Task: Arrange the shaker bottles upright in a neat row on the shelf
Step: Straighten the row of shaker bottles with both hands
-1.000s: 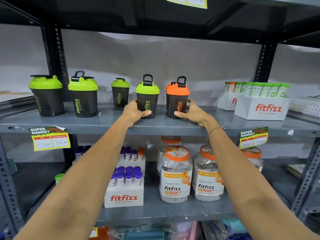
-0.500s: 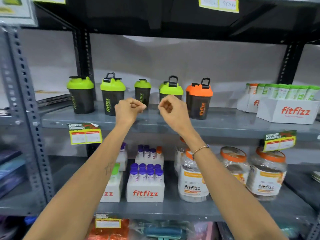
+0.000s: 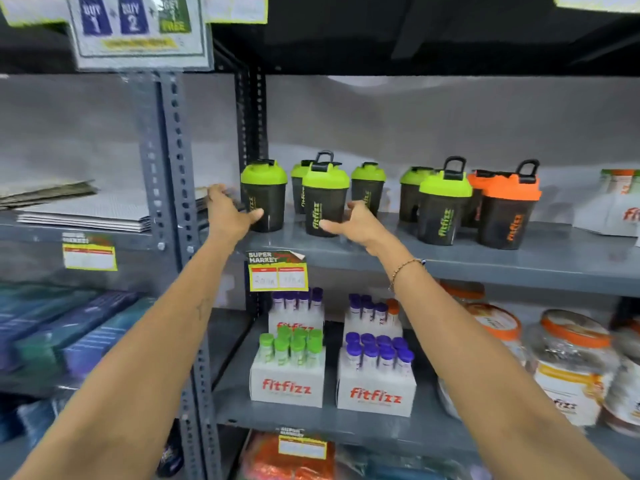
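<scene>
Left hand point(image 3: 230, 216) spread beside green-lidded shaker point(image 3: 265, 197), right hand point(image 3: 356, 221) spread at "fitfizz" shaker point(image 3: 323, 206), "SUPER MARKET" price tag point(image 3: 277, 271) below

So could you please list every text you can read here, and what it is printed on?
"fitfizz": green-lidded shaker bottle, white boxes on the lower shelf.
"SUPER MARKET": price tag; its handwritten prices are too blurred.
"BUY 1", "BUY 2", "FREE": hanging sign.
Other tags and jar labels: blurred.
</scene>
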Demonstrator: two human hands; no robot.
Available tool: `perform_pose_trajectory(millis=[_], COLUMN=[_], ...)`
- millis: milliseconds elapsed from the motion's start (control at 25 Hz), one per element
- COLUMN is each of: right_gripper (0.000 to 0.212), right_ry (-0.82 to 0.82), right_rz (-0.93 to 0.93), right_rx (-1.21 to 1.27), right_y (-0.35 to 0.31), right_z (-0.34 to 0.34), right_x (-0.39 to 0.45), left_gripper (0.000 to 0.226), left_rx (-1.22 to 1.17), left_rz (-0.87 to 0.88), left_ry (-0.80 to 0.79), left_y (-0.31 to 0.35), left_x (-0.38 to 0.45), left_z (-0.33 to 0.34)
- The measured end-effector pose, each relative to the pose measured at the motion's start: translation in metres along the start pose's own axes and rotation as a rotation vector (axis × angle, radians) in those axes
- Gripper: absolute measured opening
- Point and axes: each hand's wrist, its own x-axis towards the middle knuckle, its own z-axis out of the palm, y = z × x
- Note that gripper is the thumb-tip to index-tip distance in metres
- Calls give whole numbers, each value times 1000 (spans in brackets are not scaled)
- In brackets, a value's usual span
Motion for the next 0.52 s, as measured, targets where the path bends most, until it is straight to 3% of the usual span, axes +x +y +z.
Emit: perform_pose_trajectory(millis=[80, 160, 320, 440, 520], right_gripper=[75, 74, 80, 112, 115], right_ry=[-17, 17, 18, 0, 8], right_rz=[46, 75, 109, 138, 140], right_rx=[-43, -91, -121, -73, -49], right_y=[-3, -5, -1, 5, 10], right_z=[8, 12, 11, 1, -11], right_x=[9, 16, 27, 31, 32], left_gripper=[87, 87, 53, 47, 47], left_rx=[65, 155, -8, -51, -51], left_rz=[-101, -120, -89, -77, -86], left_ry=[-279, -418, -551, -567, -559], left_y=[-7, -15, -18, -15, -13], left_x=[16, 30, 40, 38, 37], left_z=[0, 2, 1, 4, 12])
